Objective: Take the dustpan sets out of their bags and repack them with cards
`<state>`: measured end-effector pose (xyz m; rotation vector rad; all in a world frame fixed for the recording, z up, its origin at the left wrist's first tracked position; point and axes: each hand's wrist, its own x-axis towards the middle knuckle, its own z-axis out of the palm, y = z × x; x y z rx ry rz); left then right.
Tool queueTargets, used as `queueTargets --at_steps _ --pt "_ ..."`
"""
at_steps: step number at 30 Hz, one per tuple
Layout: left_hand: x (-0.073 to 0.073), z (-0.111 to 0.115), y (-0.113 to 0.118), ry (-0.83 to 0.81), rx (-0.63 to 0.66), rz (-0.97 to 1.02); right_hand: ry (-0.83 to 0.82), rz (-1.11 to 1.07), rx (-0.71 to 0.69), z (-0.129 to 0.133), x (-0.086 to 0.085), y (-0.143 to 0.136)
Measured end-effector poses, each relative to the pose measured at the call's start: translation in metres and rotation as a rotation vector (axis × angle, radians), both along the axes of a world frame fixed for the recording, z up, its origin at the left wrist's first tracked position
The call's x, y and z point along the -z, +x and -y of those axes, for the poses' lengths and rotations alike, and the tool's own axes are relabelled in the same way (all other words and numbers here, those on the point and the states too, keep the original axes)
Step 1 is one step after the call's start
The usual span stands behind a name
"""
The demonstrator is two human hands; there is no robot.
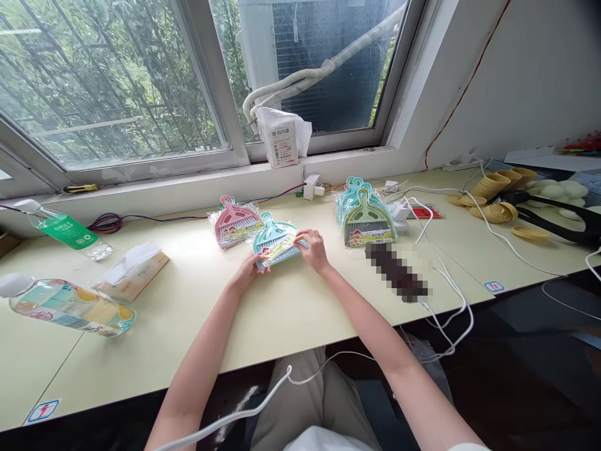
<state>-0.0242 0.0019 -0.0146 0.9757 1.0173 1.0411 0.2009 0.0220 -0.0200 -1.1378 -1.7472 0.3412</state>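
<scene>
Between my two hands is a light blue dustpan and brush set (275, 236) in clear wrapping with a yellow label. My left hand (247, 271) grips its lower left corner, with some fingers tucked out of sight beneath. At the right edge, my right hand (313, 249) pinches the wrapping near the label with bent fingers. Just behind to the left lies a pink dustpan set (233, 224), on top of another one. Farther right is a stack of wrapped sets, a green dustpan set (369, 219) on top and turquoise ones behind.
On the left of the table (282, 319) are a tissue pack (134, 272), a green-labelled bottle (66, 230) and a larger bottle (70, 307) lying down. White cables (451, 282) and a pixelated dark object (397, 272) lie right. Yellow cups (493, 185) stand at far right.
</scene>
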Motion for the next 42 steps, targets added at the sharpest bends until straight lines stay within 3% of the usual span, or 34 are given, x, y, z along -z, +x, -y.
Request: queueTargets --at_steps 5,8,12,15,19,26,31,34,38,42 --pt "-0.001 0.006 0.000 0.024 0.135 -0.032 -0.028 -0.006 0.066 -0.001 0.007 -0.004" --pt "0.000 0.005 -0.001 0.034 0.136 -0.033 -0.022 -0.155 0.071 -0.002 0.009 -0.004" --pt "0.001 0.003 -0.001 0.061 0.065 -0.041 -0.283 -0.448 -0.025 -0.010 0.014 -0.002" --pt "-0.002 0.005 0.000 0.118 0.101 -0.016 -0.447 -0.592 -0.086 -0.015 0.018 0.001" --pt "-0.011 0.013 0.005 0.257 0.191 -0.096 -0.376 -0.663 -0.060 -0.016 0.016 0.002" --pt "-0.009 0.013 0.015 0.359 0.153 -0.110 -0.383 -0.745 0.052 -0.020 0.020 0.008" --pt "0.004 0.001 0.015 0.297 -0.131 -0.255 -0.389 -0.617 -0.104 -0.023 0.021 0.010" --pt "0.011 -0.004 0.010 0.275 -0.158 -0.281 -0.385 -0.535 -0.143 -0.022 0.020 0.007" --pt "0.018 -0.009 0.010 0.260 -0.183 -0.328 -0.389 -0.435 -0.064 -0.023 0.023 0.009" --pt "0.020 -0.019 0.026 0.251 -0.221 -0.411 -0.382 -0.261 0.088 -0.024 0.021 0.018"
